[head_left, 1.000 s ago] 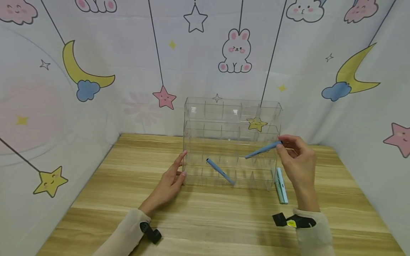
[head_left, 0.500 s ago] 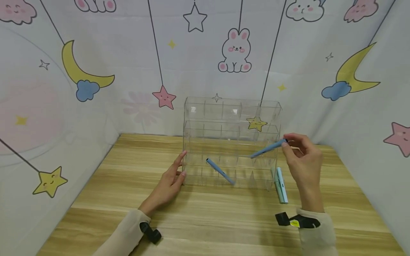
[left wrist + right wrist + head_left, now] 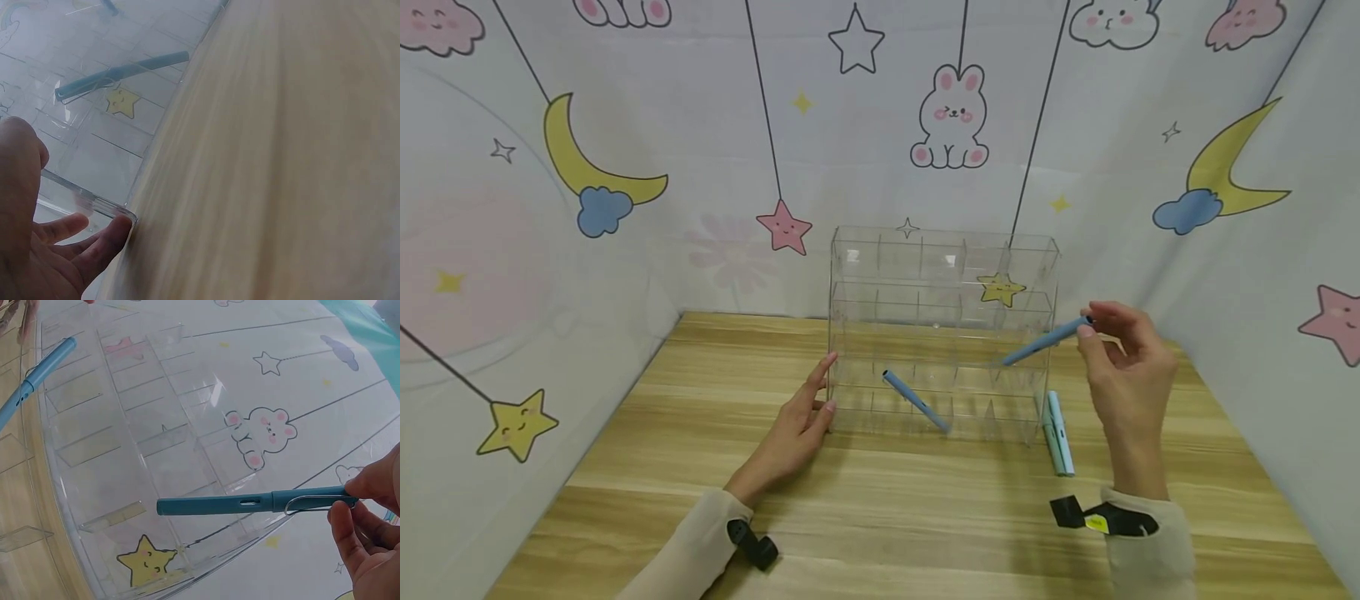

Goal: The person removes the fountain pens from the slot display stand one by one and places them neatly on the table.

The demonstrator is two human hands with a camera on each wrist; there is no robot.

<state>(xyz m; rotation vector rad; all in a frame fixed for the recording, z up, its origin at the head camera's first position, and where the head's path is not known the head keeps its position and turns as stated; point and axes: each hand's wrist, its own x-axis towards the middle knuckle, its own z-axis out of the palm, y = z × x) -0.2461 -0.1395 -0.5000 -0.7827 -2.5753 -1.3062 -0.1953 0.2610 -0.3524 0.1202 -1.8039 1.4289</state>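
The left hand (image 3: 793, 429), fingers apart, is bracing the clear rack (image 3: 910, 308) at eight o'clock while the right hand (image 3: 1131, 367), at three, is pinching a blue pen (image 3: 1045, 340), ideally snugly.

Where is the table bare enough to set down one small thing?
The table is bare in front of the clear organizer, between the sleeves; also left of the left hand and right of the right hand. Crowded: the organizer's right side, where two pale pens lie.
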